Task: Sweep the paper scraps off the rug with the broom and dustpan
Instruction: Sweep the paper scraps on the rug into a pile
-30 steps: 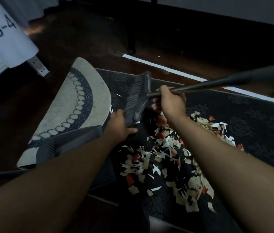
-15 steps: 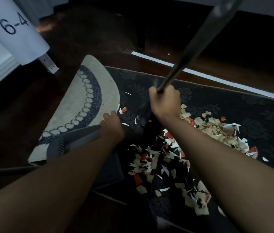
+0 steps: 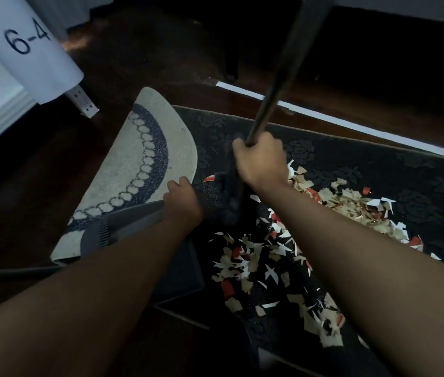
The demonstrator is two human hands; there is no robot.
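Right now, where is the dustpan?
In the head view the dustpan lies lower left, half under the left forearm, beside the pale semicircular mat; the left hand holds it.

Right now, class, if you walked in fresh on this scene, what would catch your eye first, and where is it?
The heap of cream, white and red paper scraps on the dark rug at centre-right stands out. Just above it the right hand grips the broom handle. At left, the left hand holds the dustpan.
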